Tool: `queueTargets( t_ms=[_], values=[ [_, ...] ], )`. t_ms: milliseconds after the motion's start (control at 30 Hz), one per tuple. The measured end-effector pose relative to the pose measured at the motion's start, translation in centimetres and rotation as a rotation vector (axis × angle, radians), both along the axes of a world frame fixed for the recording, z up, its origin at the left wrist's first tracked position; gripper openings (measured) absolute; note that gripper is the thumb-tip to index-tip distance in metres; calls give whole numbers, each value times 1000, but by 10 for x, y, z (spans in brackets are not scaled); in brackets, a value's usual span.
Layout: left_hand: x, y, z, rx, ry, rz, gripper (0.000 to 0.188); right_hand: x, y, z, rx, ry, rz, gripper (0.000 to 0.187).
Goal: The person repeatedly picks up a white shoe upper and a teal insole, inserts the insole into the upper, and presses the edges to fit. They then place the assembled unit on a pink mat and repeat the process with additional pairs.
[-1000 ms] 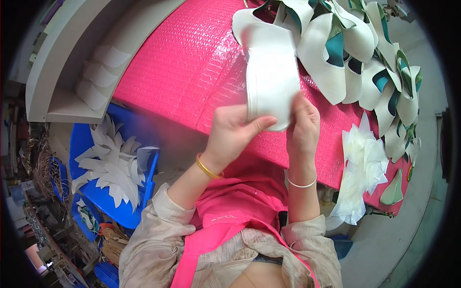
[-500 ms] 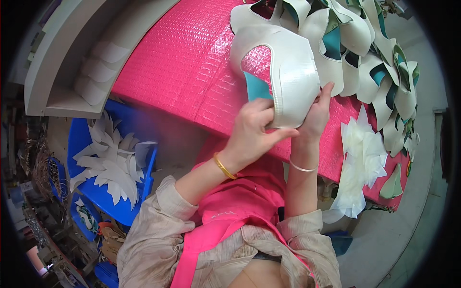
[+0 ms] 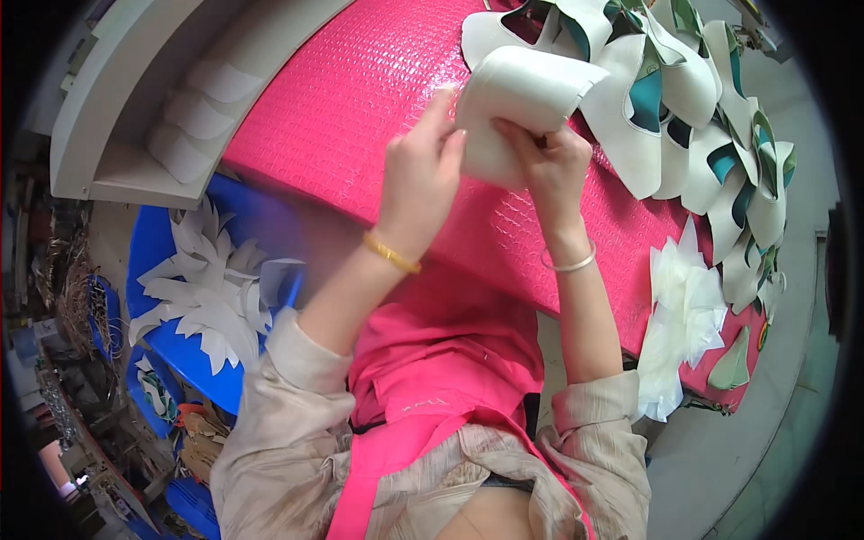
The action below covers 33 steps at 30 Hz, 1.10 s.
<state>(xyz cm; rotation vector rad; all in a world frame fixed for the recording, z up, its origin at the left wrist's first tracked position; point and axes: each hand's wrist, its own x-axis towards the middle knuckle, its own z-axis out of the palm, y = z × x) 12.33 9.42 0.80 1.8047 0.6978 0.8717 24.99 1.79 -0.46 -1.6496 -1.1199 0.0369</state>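
Both hands are up over the pink bubble-textured mat [image 3: 360, 108], and between them sits a folded white shoe-upper piece [image 3: 526, 99] — curled over on itself, lifted clear of the surface. The left hand [image 3: 421, 175] has its fingers closed on the piece's left edge, a gold bangle [image 3: 391, 254] on that wrist. The right hand [image 3: 551, 166] is clamped on the lower right part, thumb pressed into the white material, a thin silver bangle [image 3: 569, 265] below it. The held piece is just in front of a row of white uppers with teal lining [image 3: 702, 117] that runs overlapping down the right side of the mat; whether it touches the nearest one is hard to tell from this angle.

Near the mat's right edge lies a heap of thin white cut pieces [image 3: 684, 315], with a single pale green piece [image 3: 731, 364] beside it. Off to the left, a blue tray [image 3: 180, 351] carries pointed white cutouts [image 3: 211, 297] fanned out, and above it a grey shelf [image 3: 135, 135] holds stacked white pieces. A pink apron [image 3: 432, 378] fills the lower middle — sleeves beige.
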Motion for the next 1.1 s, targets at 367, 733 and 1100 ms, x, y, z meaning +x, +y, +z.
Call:
queueTargets(
  t_ms=[367,733,1100],
  values=[
    [9,46,-57,137,-6,262,53,11,-19,18,69,-474,-353,30],
    [-14,-23,30,-1274,-1108,-925,64,52,-16,-22,-248,1039,166,48],
    [24,-21,53,-1244,-1252,-882,64,-14,-45,99,253,-376,79,41]
  ],
)
